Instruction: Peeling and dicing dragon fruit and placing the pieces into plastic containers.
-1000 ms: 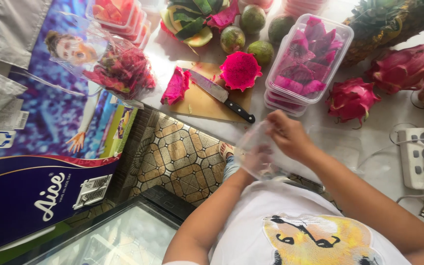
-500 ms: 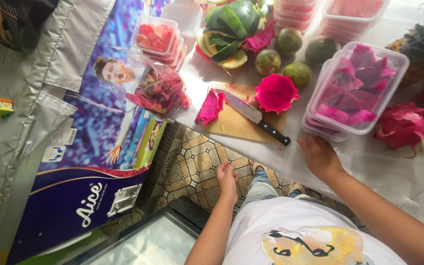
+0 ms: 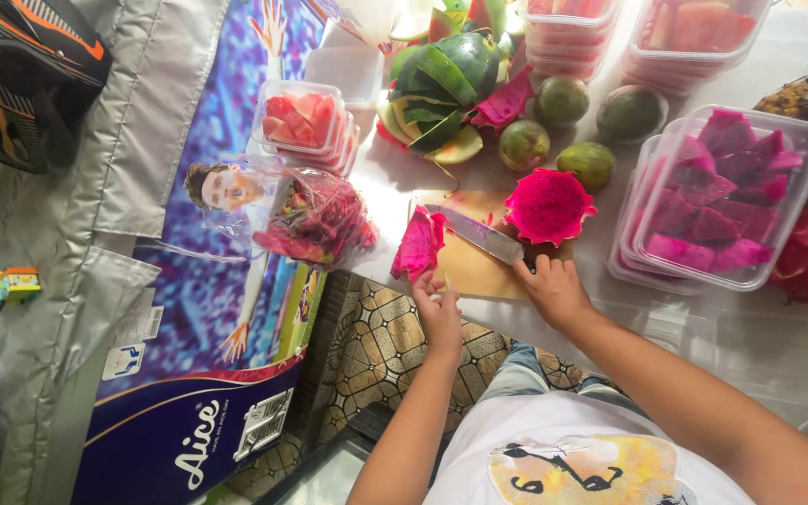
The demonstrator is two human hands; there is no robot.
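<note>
A: Fingers (image 3: pixel 434 290) of the left hand (image 3: pixel 440 316) are lying loose, tips touching the pink dragon fruit peel (image 3: pixel 420 243) on the wooden cutting board (image 3: pixel 468 268).

B: And the right hand (image 3: pixel 554 290) is gripping the black-handled knife (image 3: pixel 481 236), beside the halved magenta dragon fruit (image 3: pixel 548 205).

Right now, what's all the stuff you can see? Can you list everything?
Cutting board: one, tan, table edge.
Knife: one, silver blade, on board.
Dragon fruit half: one, magenta, board's far end.
Dragon fruit peel: one, pink, board's near end.
Tub of dragon fruit chunks: one, clear, beside board.
Round green fruits: four, behind board.
Melon rinds: a pile, green.
Bag of peels: one, clear.
Toy truck: one, yellow, on floor.
Left hand: by peel.
Right hand: on knife handle.
</note>
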